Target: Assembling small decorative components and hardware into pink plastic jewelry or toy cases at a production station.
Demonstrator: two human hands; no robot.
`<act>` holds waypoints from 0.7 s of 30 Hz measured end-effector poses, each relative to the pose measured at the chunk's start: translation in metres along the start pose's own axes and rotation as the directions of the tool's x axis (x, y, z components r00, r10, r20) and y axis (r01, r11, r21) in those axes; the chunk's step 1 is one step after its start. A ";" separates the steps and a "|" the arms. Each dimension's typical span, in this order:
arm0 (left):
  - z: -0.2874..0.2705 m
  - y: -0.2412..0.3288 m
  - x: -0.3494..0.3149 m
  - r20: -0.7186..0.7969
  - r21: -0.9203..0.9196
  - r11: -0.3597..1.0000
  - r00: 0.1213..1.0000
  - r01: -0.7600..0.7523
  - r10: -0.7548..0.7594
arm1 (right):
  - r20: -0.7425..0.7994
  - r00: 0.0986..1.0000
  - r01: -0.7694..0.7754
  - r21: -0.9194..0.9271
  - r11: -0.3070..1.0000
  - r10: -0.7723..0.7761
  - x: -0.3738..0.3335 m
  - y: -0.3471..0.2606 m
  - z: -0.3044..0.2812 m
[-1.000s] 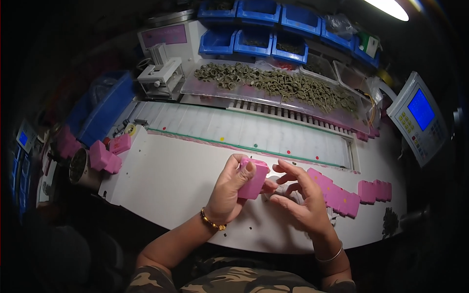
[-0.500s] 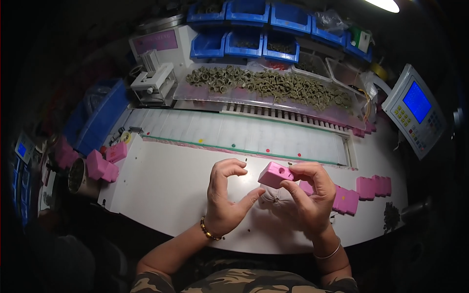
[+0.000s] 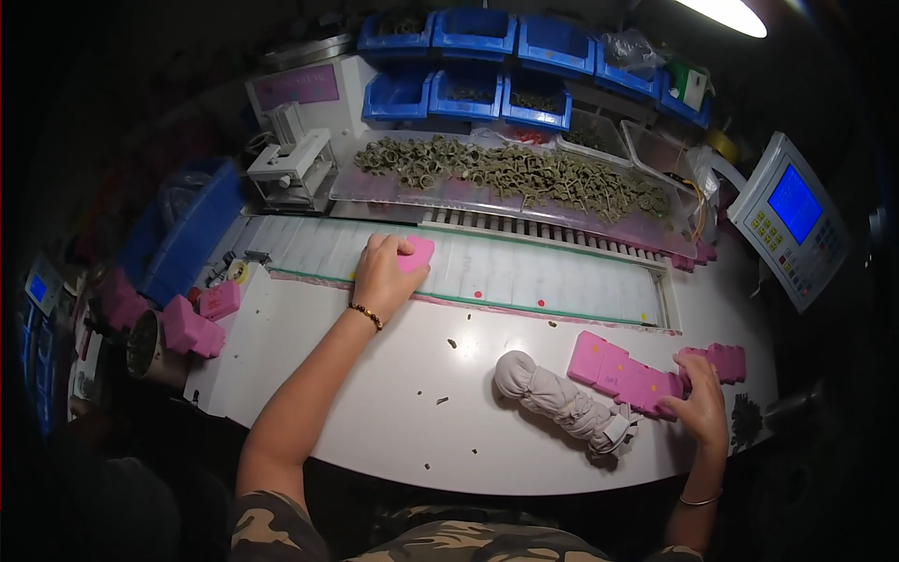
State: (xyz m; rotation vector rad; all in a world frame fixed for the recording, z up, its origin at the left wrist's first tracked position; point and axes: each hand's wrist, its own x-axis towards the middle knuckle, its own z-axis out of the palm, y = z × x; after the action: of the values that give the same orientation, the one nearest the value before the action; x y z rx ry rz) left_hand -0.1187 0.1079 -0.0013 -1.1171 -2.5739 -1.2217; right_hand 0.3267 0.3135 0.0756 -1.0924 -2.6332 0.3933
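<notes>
My left hand [image 3: 379, 276] reaches to the conveyor belt [image 3: 524, 279], its fingers closed on a pink block [image 3: 419, 253] at the belt's surface. On the right side of the table, my right hand [image 3: 702, 403] has its thumb and fingers around the end of a row of pink blocks [image 3: 629, 377], gripping one there. Part of that end block is hidden by the fingers. Left of the row lies a twisted roll of pale cloth [image 3: 562, 403]. Coloured dots mark the near edge of the belt.
Behind the belt, a clear tray [image 3: 688, 239] holds many small greenish metal-looking parts. Blue bins [image 3: 557, 37] are stacked above. A control panel [image 3: 796, 220] stands at right, a small white press [image 3: 295, 169] at left. More pink blocks [image 3: 187, 323] are left; dark bits dot the table.
The pink block went from my right hand near the middle to my left hand over the belt. My right hand moved right to the block row. The belt's dots shifted left.
</notes>
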 end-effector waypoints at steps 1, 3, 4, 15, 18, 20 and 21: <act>0.003 -0.001 0.004 0.008 0.032 0.999 1.000 -0.008 0.008 | 0.066 0.997 -0.042 -0.060 0.997 0.046 -0.008 0.010 -0.006; 0.005 0.000 0.010 0.022 0.061 0.998 1.000 -0.021 0.019 | 0.129 0.986 -0.087 -0.123 0.989 0.103 -0.014 0.017 -0.008; 0.009 0.004 0.015 0.016 0.051 0.998 0.999 -0.029 0.028 | 0.128 0.991 -0.028 -0.115 0.993 0.043 -0.016 0.022 -0.007; 0.013 0.094 -0.052 0.272 -0.240 0.905 0.870 -0.352 0.411 | 0.187 0.980 0.050 0.067 0.996 -0.062 0.017 0.010 0.017; 0.011 0.107 -0.064 0.365 -0.342 0.910 0.860 -0.233 0.357 | 0.182 0.959 0.198 0.116 0.973 -0.217 0.031 -0.016 0.041; 0.008 0.093 -0.064 0.375 -0.251 0.915 0.839 -0.316 0.393 | 0.150 0.935 0.303 0.133 0.944 -0.322 0.045 -0.038 0.060; 0.003 0.086 -0.063 0.385 -0.149 0.911 0.826 -0.385 0.412 | 0.128 0.920 0.355 0.138 0.925 -0.372 0.053 -0.050 0.068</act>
State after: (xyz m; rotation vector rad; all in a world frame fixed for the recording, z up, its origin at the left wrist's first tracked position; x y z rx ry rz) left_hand -0.0169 0.1090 0.0289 -1.9948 -2.3675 -1.0614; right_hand 0.2348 0.3071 0.0370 -0.5361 -2.8261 0.5521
